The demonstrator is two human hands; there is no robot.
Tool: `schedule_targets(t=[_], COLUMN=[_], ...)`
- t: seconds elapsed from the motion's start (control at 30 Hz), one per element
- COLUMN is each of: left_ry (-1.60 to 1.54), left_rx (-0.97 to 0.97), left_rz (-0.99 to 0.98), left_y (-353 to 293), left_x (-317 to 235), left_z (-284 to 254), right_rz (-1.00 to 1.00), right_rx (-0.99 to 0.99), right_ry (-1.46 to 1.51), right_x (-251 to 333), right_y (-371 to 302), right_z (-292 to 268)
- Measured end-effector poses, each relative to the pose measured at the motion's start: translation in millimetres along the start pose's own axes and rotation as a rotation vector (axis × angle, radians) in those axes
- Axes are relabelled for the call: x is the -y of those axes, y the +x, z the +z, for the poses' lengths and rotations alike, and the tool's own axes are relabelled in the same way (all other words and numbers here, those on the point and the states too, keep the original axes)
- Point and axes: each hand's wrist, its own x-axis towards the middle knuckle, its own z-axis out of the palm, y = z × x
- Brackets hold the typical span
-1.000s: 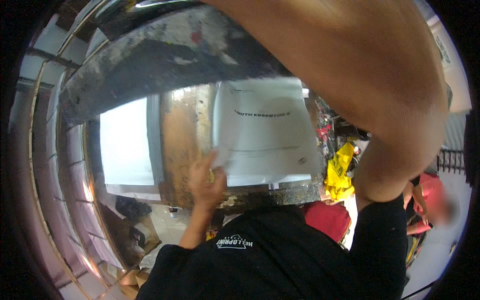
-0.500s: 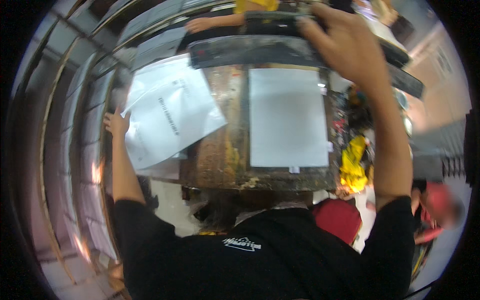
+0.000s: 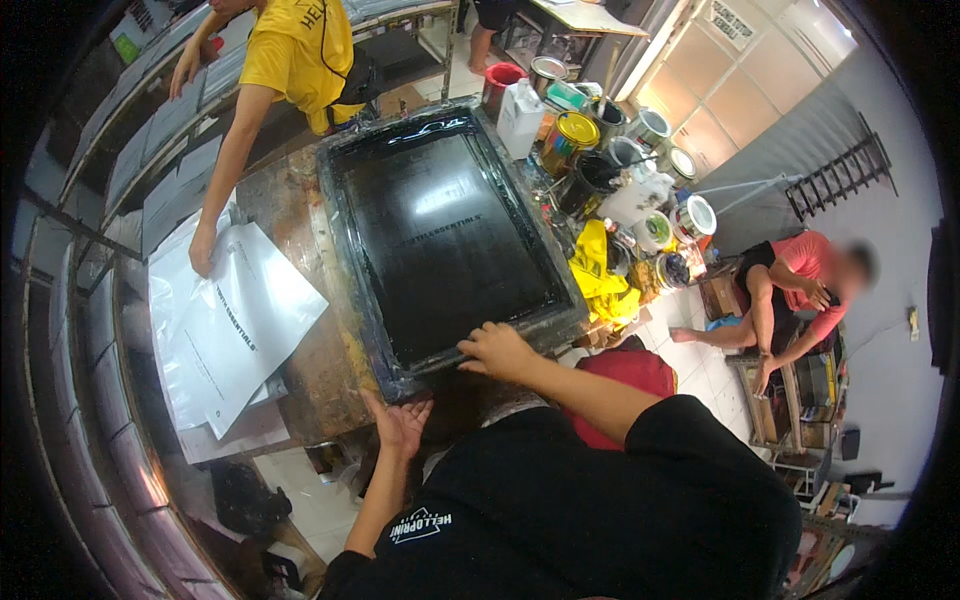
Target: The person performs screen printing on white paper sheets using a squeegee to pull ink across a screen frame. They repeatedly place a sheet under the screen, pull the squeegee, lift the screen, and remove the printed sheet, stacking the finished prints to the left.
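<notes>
A black-rimmed screen printing frame [image 3: 455, 235] lies flat on the worktable, its dark mesh wet-looking and carrying faint lettering. At its near left corner, my left hand [image 3: 402, 426] is palm up with fingers apart, close to the rim and holding nothing. My right hand [image 3: 500, 352] rests on the near rim, fingers spread and loosely bent over it. Left of the frame are printed white plastic bags [image 3: 255, 300], lying overlapped. A co-worker's hand [image 3: 202, 250] touches the top one. Whatever lies under the frame is hidden.
A co-worker in a yellow shirt [image 3: 300, 60] stands across the worktable [image 3: 310, 395]. Paint cans [image 3: 575, 135], a white jug [image 3: 521, 118] and a yellow cloth [image 3: 603, 275] crowd the right side. Racks [image 3: 105, 320] line the left. A person in red [image 3: 800, 280] sits right.
The raised screen frame has come down flat, covering where a white sheet lay. My right hand dropped to its near rim; my left moved from the bags to its corner. The view turned.
</notes>
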Motion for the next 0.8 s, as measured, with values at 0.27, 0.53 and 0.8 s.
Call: schedule_targets(t=[0.27, 0.53, 0.8], left_ry=[0.120, 0.063, 0.079], left_rx=[-0.286, -0.399, -0.401], left_rz=[-0.056, -0.017, 0.058], left_y=[5.5, -7.4, -24.3], left_x=[2.4, -2.0, 7.8], left_z=[9.4, 35.3, 25.4], right_rz=[-0.076, -0.078, -0.152], right_rx=[-0.205, -0.012, -0.264], right_ry=[-0.138, -0.063, -0.161], right_x=[-68.6, -193.6, -184.9], right_y=[144.5, 412.4, 384.0], right_z=[8.6, -49.7, -36.7])
